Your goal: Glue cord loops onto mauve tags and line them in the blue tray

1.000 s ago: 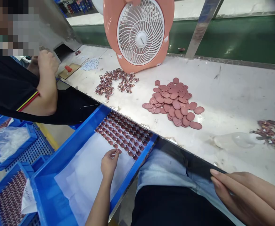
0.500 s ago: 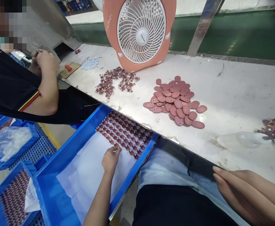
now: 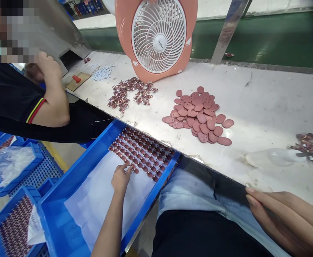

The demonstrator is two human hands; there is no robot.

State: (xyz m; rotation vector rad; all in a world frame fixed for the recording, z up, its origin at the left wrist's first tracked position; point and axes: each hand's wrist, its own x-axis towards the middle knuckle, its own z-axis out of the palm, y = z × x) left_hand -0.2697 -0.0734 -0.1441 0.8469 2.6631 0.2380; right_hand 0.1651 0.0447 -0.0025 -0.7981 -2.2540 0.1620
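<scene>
My left hand point(image 3: 122, 177) is over the white sheet point(image 3: 100, 200) in the blue tray point(image 3: 57, 203), its fingers apart at the edge of the rows of small reddish-brown pieces point(image 3: 142, 150). A single piece point(image 3: 136, 171) lies just right of its fingertips. By the table's front edge at the lower right, my right hand point(image 3: 276, 210) has thumb and forefinger pressed together; something tiny and pale shows at the tips, too small to name. A pile of reddish oval discs point(image 3: 201, 117) lies on the white table point(image 3: 263, 107).
An orange fan point(image 3: 160, 41) stands behind the piles. Small brown parts point(image 3: 121, 94) lie left of the discs, others point(image 3: 308, 142) at right near a clear bottle point(image 3: 276, 157). A person point(image 3: 49, 89) works at left. More blue trays point(image 3: 14, 228) sit below.
My left hand has moved slightly left and its fingers have spread, uncovering a piece at the end of the rows. My right hand has barely moved.
</scene>
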